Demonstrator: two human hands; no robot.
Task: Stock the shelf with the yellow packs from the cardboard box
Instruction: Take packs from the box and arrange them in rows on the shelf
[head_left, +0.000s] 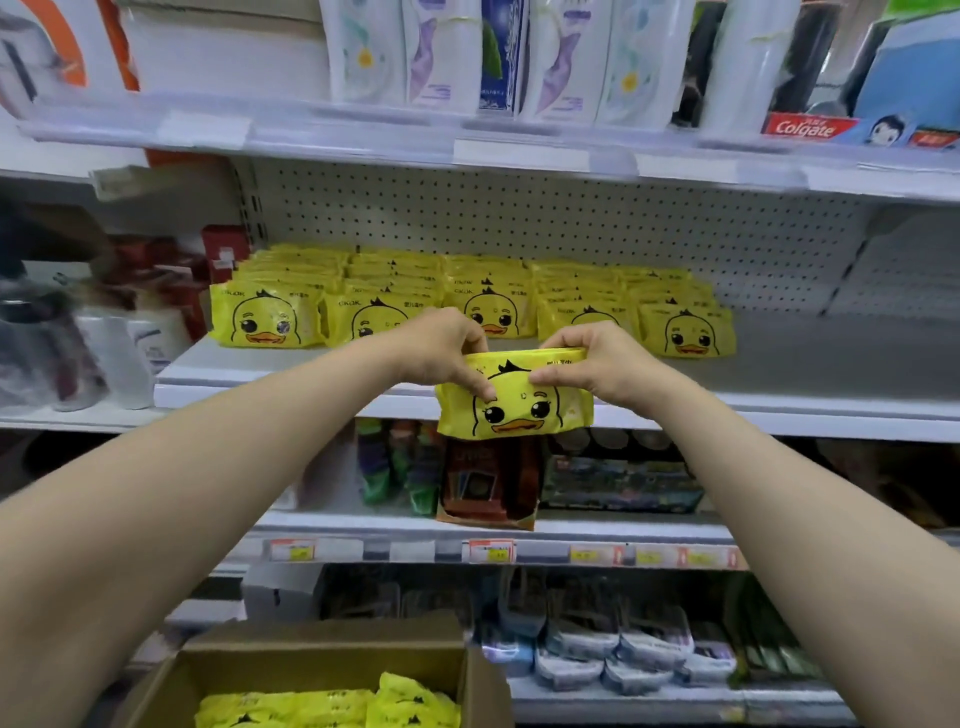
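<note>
Both hands pinch one yellow pack; upright.

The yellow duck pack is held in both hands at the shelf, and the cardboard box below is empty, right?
Not empty: the head view shows yellow packs in the cardboard box. The left hand and right hand hold the yellow duck pack at the shelf.

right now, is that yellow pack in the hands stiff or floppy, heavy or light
Probably soft: the yellow pack bulges where the left hand and right hand pinch its top edge. Likely light, since that pinch alone carries it.
</note>
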